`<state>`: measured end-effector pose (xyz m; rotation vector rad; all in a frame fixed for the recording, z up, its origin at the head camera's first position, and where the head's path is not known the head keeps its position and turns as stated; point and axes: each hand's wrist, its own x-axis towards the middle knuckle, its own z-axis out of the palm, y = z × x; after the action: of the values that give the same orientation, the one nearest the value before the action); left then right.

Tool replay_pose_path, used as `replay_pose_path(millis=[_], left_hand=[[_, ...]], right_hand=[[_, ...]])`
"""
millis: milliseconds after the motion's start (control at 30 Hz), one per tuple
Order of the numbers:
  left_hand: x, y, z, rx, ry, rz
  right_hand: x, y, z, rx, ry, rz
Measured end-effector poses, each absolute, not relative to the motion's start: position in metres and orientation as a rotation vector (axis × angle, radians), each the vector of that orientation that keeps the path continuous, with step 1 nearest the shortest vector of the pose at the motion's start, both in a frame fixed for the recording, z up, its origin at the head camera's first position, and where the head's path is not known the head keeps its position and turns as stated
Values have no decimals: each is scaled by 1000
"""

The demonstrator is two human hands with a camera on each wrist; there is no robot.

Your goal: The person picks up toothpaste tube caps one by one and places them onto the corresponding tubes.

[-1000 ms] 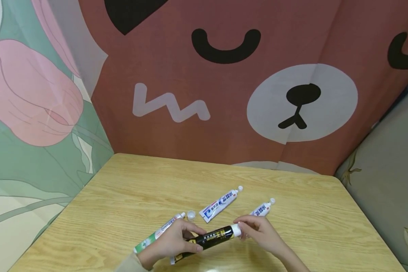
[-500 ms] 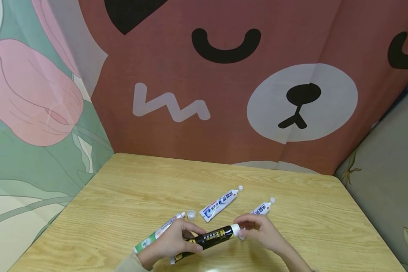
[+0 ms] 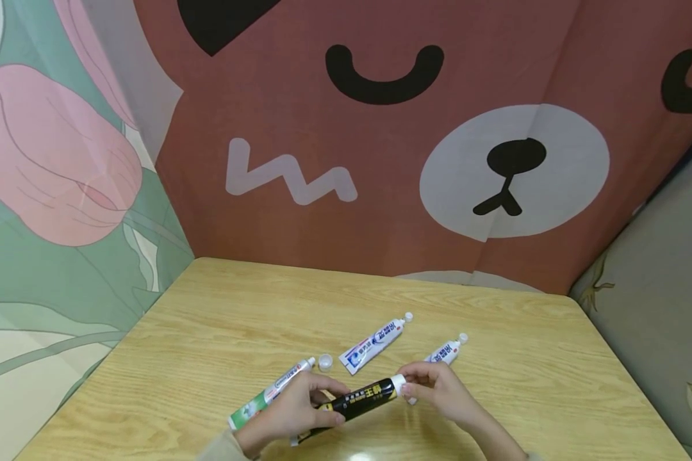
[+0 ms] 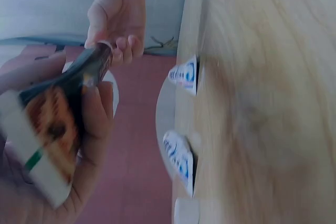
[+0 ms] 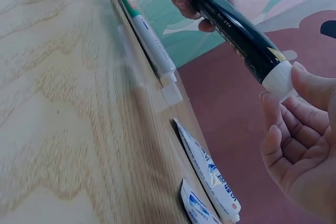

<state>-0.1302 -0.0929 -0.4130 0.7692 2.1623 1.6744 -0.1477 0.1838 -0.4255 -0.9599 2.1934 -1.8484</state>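
A black toothpaste tube with yellow lettering is held aslant above the table, its capped end up to the right. My left hand grips its lower body, the thumb in front. At the other end my right hand pinches the white cap between thumb and fingers; the cap sits on the tube. Beside the left hand lies a green and white toothpaste tube, partly hidden by that hand. Behind the right hand lies a blue and white tube, partly covered. Another blue and white tube lies farther back.
A loose white cap lies near the nozzle of the green and white tube. Small white caps sit by the tips of both blue and white tubes. The wooden table ends at a bear-printed curtain behind.
The right hand's fingers have shifted slightly about the white cap, easing off and closing on it again. The left hand and the black tube stay nearly in place.
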Motion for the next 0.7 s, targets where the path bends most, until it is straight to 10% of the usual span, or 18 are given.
replay_pose_path(millis=[700], left_hand=[[-115,-121,-436,681,2388,1335]], right_hand=[[-158,182,-460,-839,2158,-1735]])
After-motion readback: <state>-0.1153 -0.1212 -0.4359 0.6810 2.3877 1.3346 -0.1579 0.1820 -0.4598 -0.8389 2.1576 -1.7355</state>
